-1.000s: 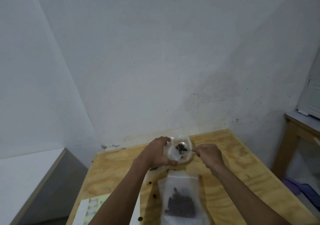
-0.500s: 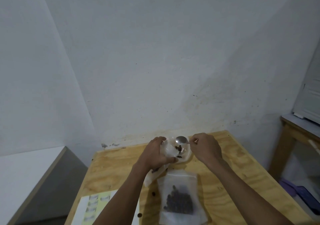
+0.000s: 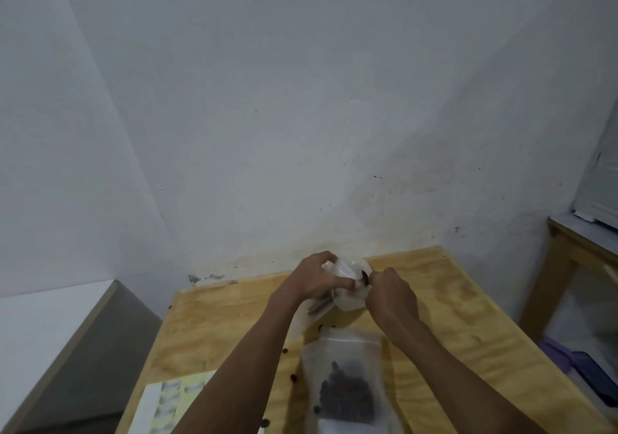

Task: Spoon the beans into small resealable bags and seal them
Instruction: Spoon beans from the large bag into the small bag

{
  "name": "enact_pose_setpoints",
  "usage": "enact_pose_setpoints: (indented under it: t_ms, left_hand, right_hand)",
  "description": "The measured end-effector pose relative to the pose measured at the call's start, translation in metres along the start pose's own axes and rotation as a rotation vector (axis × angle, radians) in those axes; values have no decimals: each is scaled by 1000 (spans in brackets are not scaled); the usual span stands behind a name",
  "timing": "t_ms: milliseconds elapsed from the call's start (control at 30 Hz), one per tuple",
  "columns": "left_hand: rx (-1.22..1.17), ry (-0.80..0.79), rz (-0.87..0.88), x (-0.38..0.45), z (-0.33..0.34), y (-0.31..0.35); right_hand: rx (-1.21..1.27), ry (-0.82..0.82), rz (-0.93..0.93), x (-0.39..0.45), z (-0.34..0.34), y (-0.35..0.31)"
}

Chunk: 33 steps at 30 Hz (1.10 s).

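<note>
Spooning is under way: beyond the filled bag [image 3: 347,386], left hand [image 3: 314,279] grips an open bag [image 3: 344,271]. Right hand [image 3: 389,291] pinches the spoon [image 3: 364,278] at its mouth; tipping carefully probably comes next.

Beyond your fingers rises a pale, stained wall [image 3: 301,115], meeting the far edge of the plywood worktop [image 3: 444,303] under them. Below and to the left of your fingers, a printed sheet [image 3: 174,400] with a yellow-green panel lies on the worktop near its front left edge, and further left a white-topped grey cabinet [image 3: 57,333] stands beside it. Well off to the right of your fingers you have a second wooden table [image 3: 568,256], with purple and dark items [image 3: 582,366] lying low beneath it.
</note>
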<state>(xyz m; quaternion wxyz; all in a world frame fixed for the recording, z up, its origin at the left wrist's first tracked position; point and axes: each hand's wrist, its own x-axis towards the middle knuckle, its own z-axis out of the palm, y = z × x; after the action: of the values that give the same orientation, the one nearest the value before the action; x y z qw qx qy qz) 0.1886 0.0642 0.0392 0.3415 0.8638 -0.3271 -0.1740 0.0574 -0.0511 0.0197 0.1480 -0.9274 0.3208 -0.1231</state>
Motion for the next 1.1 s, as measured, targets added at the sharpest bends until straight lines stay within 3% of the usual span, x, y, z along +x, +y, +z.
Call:
enact_pose_setpoints:
  t_ms: [600,833,1100]
  left_hand:
    - [154,31,88,1,13,-13]
    - [126,72,111,6,10,6]
    - [314,59,238,6,-2,17]
  right_hand:
    - [99,-2,65,4,13,17]
    - [326,-78,91,6,8,17]
    - [605,-135,184,15,11,25]
